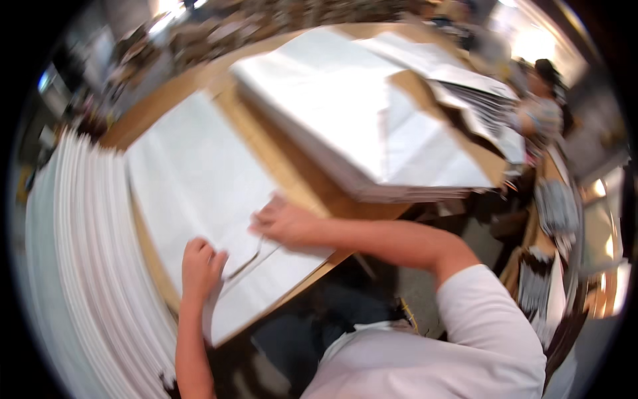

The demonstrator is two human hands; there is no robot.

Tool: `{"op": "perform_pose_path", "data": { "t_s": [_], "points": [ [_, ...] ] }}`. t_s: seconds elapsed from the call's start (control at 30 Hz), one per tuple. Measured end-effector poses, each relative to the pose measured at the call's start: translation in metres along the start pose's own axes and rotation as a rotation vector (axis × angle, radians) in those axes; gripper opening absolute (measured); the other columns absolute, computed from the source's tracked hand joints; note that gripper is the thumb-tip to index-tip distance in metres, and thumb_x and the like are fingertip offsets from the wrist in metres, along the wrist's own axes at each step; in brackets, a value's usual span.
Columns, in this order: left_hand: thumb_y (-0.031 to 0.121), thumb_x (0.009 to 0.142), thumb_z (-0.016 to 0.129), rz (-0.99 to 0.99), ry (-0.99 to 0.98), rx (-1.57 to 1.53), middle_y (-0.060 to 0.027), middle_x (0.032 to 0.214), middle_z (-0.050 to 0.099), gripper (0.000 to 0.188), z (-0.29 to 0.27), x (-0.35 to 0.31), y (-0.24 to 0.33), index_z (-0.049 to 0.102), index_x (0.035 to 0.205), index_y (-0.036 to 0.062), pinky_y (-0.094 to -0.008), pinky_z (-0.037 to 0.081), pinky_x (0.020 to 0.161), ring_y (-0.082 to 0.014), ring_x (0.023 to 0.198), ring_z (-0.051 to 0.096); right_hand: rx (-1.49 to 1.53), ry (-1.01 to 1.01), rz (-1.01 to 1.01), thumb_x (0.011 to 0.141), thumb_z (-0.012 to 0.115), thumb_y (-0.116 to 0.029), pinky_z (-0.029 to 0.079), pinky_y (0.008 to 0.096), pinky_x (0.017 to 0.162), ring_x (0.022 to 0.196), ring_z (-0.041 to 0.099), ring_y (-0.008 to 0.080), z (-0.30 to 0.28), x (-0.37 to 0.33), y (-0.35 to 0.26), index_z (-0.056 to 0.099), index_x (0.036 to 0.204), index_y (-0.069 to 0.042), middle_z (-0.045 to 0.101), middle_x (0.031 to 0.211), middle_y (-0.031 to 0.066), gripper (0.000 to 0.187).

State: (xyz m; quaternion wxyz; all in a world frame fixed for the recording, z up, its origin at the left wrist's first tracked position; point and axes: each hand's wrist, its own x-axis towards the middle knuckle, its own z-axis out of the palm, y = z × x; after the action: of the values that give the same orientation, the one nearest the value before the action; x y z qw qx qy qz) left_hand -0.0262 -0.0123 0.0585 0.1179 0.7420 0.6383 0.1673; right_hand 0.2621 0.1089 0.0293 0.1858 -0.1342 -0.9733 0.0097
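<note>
A long white paper piece (199,153), a sheet or a flat stack, lies aslant on the wooden table before me. My left hand (203,269) is closed at its left edge, thumb towards the middle. Over the paper's right side my right hand (286,221) is bent into a closed grip, its arm reaching in from the right. Between the two hands runs a thin brown line (244,266), either a cord or the edge of a fold; blur keeps me from telling which. What the fingers hold is hidden.
At left stands a tall row of white folded sheets (86,266). A thick stack of large white sheets (319,100) fills the far part of the wooden table (286,159). Another person (541,110) is at the far right, beside more stacked paper (478,100). Bundles (557,206) lie along the right.
</note>
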Motion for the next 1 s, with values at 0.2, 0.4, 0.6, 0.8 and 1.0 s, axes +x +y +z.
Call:
{"op": "perform_pose_path", "data": {
  "t_s": [0.2, 0.4, 0.6, 0.8, 1.0],
  "points": [
    [0.020, 0.103, 0.052, 0.101, -0.074, 0.074, -0.0234, 0.161, 0.039, 0.051, 0.029, -0.001, 0.037, 0.049, 0.150, 0.0010, -0.0542, 0.025, 0.123, -0.0433, 0.150, 0.034, 0.010, 0.016, 0.056, 0.096, 0.066, -0.024, 0.036, 0.0564, 0.111, 0.115, 0.059, 0.0257, 0.000, -0.007, 0.002, 0.062, 0.124, -0.015, 0.060, 0.122, 0.0066, 0.030],
    [0.024, 0.107, 0.042, 0.083, -0.132, 0.156, -0.0192, 0.165, 0.036, 0.054, 0.030, -0.015, 0.039, 0.041, 0.158, 0.0049, -0.0540, 0.020, 0.125, -0.0403, 0.153, 0.030, 0.109, -0.118, 0.187, 0.098, 0.062, -0.029, 0.038, 0.0568, 0.111, 0.118, 0.058, 0.0277, -0.006, 0.012, -0.004, 0.064, 0.122, -0.012, 0.061, 0.127, 0.0091, 0.030],
    [0.021, 0.104, 0.044, 0.087, -0.124, 0.101, -0.0219, 0.156, 0.047, 0.050, 0.035, -0.007, 0.048, 0.050, 0.149, -0.0003, -0.0553, 0.020, 0.125, -0.0423, 0.151, 0.033, 0.245, 0.225, 0.395, 0.104, 0.049, -0.038, 0.032, 0.0546, 0.120, 0.141, 0.047, 0.0374, 0.046, 0.076, -0.059, 0.057, 0.138, 0.000, 0.053, 0.148, 0.0229, 0.051],
    [0.019, 0.102, 0.051, 0.048, -0.071, 0.099, -0.0237, 0.159, 0.043, 0.050, 0.035, -0.022, 0.036, 0.052, 0.149, 0.0033, -0.0607, 0.019, 0.123, -0.0453, 0.150, 0.033, 0.272, -0.024, 0.352, 0.108, 0.039, -0.047, 0.014, 0.0514, 0.129, 0.156, 0.027, 0.0333, 0.042, 0.061, -0.057, 0.036, 0.154, 0.009, 0.034, 0.164, 0.0253, 0.072],
    [0.019, 0.101, 0.053, -0.091, -0.046, 0.180, -0.0261, 0.163, 0.036, 0.053, 0.036, -0.049, 0.042, 0.049, 0.153, 0.0062, -0.0590, 0.017, 0.124, -0.0473, 0.151, 0.030, 0.132, -0.087, 0.395, 0.109, 0.035, -0.051, 0.006, 0.0515, 0.130, 0.159, 0.020, 0.0306, 0.025, 0.020, -0.026, 0.031, 0.156, 0.010, 0.028, 0.167, 0.0240, 0.078]
  ]
}}
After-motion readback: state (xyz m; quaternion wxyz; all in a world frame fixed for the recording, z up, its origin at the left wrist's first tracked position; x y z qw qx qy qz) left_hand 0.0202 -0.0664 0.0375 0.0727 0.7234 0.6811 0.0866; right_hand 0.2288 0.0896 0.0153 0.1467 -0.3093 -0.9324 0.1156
